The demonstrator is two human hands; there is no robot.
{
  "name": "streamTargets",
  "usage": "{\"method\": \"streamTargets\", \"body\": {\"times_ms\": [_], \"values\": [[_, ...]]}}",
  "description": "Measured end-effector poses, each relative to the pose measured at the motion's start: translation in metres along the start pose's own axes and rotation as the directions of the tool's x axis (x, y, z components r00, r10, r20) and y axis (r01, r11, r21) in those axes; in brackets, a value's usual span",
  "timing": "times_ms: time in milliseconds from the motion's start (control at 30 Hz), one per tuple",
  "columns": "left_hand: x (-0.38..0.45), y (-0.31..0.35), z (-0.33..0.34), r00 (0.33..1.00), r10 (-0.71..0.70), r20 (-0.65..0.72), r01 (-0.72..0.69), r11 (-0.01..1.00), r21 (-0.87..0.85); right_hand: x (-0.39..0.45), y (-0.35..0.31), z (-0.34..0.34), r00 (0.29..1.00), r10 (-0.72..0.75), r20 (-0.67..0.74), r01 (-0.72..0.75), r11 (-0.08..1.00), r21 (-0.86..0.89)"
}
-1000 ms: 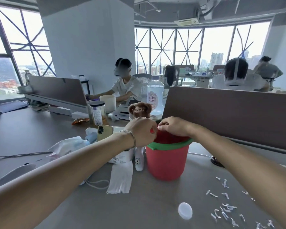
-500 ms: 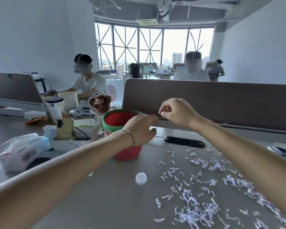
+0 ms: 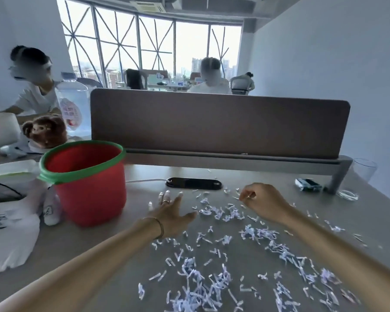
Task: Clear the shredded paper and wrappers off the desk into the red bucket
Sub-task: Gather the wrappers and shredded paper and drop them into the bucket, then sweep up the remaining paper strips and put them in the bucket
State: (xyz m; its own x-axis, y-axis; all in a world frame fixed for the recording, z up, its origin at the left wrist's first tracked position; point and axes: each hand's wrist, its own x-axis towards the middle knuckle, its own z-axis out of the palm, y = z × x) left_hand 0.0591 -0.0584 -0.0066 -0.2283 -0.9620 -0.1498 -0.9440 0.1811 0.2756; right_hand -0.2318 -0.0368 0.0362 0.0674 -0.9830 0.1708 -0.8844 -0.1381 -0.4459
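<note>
The red bucket [image 3: 92, 185] with a green rim stands upright on the grey desk [image 3: 99, 255], left of centre. White shredded paper [image 3: 214, 273] lies strewn across the desk's middle and right. My left hand [image 3: 170, 212] lies spread and flat on the desk just right of the bucket, fingers straight. Farther right, my right hand [image 3: 262, 202] hovers low over the far shreds with its fingers curled, thumb and fingertips pinching a small shred of paper.
A brown partition [image 3: 218, 122] closes the back of the desk, with a black cable slot [image 3: 194, 183] before it. White wrappers [image 3: 11, 242] and a box lie left of the bucket. A small packet [image 3: 309, 184] and a clear cup [image 3: 364, 170] sit far right. People sit beyond.
Both hands left the bucket's rim and came down to the right onto the shred-covered desk. The view swung right. The left hand opened flat; the right reached the far shreds.
</note>
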Motion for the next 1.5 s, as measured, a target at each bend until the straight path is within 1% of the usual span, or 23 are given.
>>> {"method": "streamTargets", "body": {"times_ms": [100,167,267,367,433,533,600,667,733,800,867,933,967,1033,1067,1100,1133,1167,1233,1300,1367,1433,1500], "values": [[0.031,0.011,0.019,0.994,-0.057,-0.089,0.055,0.998,-0.030,0.009,0.041,0.007,0.997,0.076,-0.002,-0.076,0.997,-0.020],[0.051,0.021,0.027,0.987,-0.026,-0.161,0.014,0.997,-0.076,0.014,0.063,0.014,0.994,0.105,-0.014,-0.105,0.993,-0.045],[0.076,0.047,0.035,0.982,0.069,-0.178,-0.097,0.983,-0.154,0.022,0.082,0.026,0.994,0.112,-0.019,-0.112,0.992,-0.053],[0.089,0.070,0.044,0.968,0.207,-0.140,-0.225,0.967,-0.122,0.031,0.090,0.034,0.997,0.075,-0.001,-0.075,0.997,-0.022],[0.086,0.078,0.046,0.936,0.330,-0.121,-0.343,0.933,-0.106,0.039,0.090,0.037,0.999,0.036,0.021,-0.036,0.999,-0.001],[0.070,0.077,0.044,0.878,0.463,-0.123,-0.479,0.847,-0.231,0.059,0.080,0.044,0.997,-0.015,0.079,0.014,1.000,0.015],[0.058,0.069,0.039,0.872,0.462,-0.163,-0.490,0.807,-0.329,0.073,0.069,0.051,0.985,-0.017,0.170,0.022,0.999,-0.024],[0.050,0.058,0.031,0.862,0.445,-0.243,-0.504,0.800,-0.325,0.081,0.057,0.061,0.966,-0.041,0.255,0.066,0.994,-0.091],[0.048,0.044,0.023,0.853,0.399,-0.336,-0.493,0.827,-0.271,0.077,0.044,0.070,0.947,-0.096,0.307,0.137,0.984,-0.115],[0.054,0.025,0.021,0.870,0.295,-0.396,-0.403,0.888,-0.223,0.061,0.033,0.074,0.928,-0.160,0.335,0.199,0.976,-0.085],[0.060,0.010,0.021,0.916,0.154,-0.372,-0.219,0.966,-0.140,0.039,0.025,0.069,0.927,-0.241,0.288,0.244,0.969,0.029],[0.063,0.003,0.028,0.964,0.050,-0.262,-0.075,0.993,-0.086,0.021,0.024,0.061,0.941,-0.301,0.156,0.283,0.951,0.125],[0.063,0.004,0.032,0.976,0.043,-0.213,-0.058,0.996,-0.065,0.015,0.025,0.055,0.946,-0.317,0.072,0.305,0.942,0.140],[0.061,0.015,0.038,0.983,0.083,-0.163,-0.087,0.996,-0.023,0.011,0.033,0.046,0.950,-0.302,-0.082,0.311,0.939,0.145],[0.061,0.024,0.040,0.981,0.114,-0.157,-0.118,0.993,-0.013,0.014,0.039,0.041,0.954,-0.270,-0.129,0.287,0.948,0.139],[0.062,0.033,0.042,0.977,0.152,-0.149,-0.155,0.988,-0.014,0.019,0.045,0.037,0.963,-0.230,-0.139,0.247,0.961,0.122],[0.061,0.043,0.045,0.971,0.197,-0.137,-0.202,0.979,-0.022,0.024,0.052,0.033,0.978,-0.182,-0.100,0.192,0.976,0.099],[0.061,0.052,0.047,0.961,0.250,-0.118,-0.255,0.966,-0.028,0.030,0.059,0.032,0.992,-0.126,-0.025,0.128,0.988,0.086],[0.054,0.066,0.050,0.931,0.355,-0.084,-0.360,0.930,-0.067,0.044,0.068,0.036,0.989,-0.047,0.137,0.035,0.995,0.092],[0.045,0.070,0.050,0.904,0.415,-0.102,-0.427,0.886,-0.182,0.056,0.070,0.047,0.969,-0.035,0.245,0.026,0.999,0.037],[0.038,0.063,0.044,0.898,0.406,-0.170,-0.438,0.860,-0.261,0.059,0.064,0.056,0.951,-0.051,0.304,0.059,0.998,-0.015],[0.034,0.047,0.039,0.912,0.347,-0.217,-0.388,0.901,-0.192,0.051,0.051,0.058,0.941,-0.102,0.324,0.101,0.995,0.019],[0.030,0.032,0.036,0.941,0.270,-0.204,-0.300,0.944,-0.135,0.034,0.038,0.056,0.932,-0.164,0.324,0.152,0.986,0.063]]}}
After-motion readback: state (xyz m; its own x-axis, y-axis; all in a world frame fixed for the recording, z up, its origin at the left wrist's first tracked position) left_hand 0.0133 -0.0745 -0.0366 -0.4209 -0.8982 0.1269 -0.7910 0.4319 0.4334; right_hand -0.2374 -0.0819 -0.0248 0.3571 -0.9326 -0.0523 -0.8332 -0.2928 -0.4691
